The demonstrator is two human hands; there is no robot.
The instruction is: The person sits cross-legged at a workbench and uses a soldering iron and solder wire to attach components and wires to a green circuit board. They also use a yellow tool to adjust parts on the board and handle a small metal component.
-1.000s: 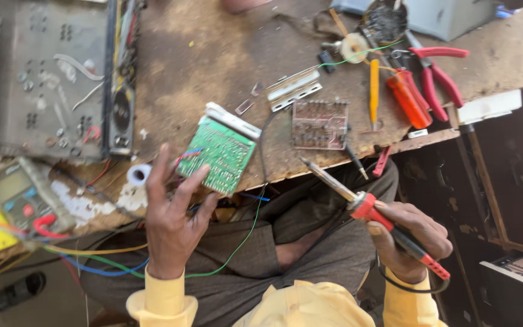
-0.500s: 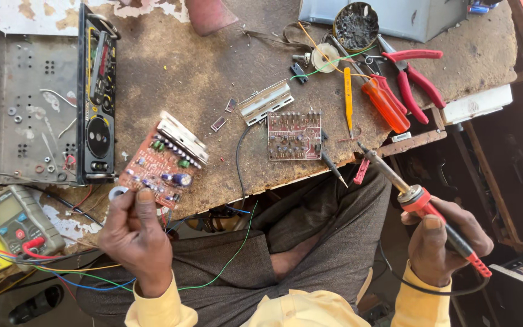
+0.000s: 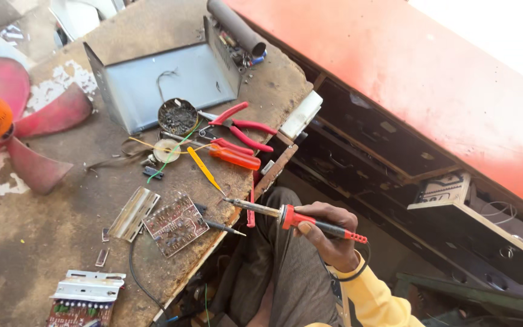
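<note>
Right hand (image 3: 328, 233) closed around a red-handled soldering iron (image 3: 292, 217) just off the worktop's (image 3: 43, 242) near edge, tip above that edge, small circuit board (image 3: 175, 224) nearby on the worktop, left hand out of view

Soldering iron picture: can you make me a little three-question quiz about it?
1. True or false: the right hand holds the soldering iron.
2. What colour are the handles of the pliers? A) blue B) red C) green
3. Does the iron's tip point toward the workbench or away from it?

Key: 1 true. 2 B. 3 Toward it, near the bench edge, above the bare circuit board. The left hand is out of view.
</note>
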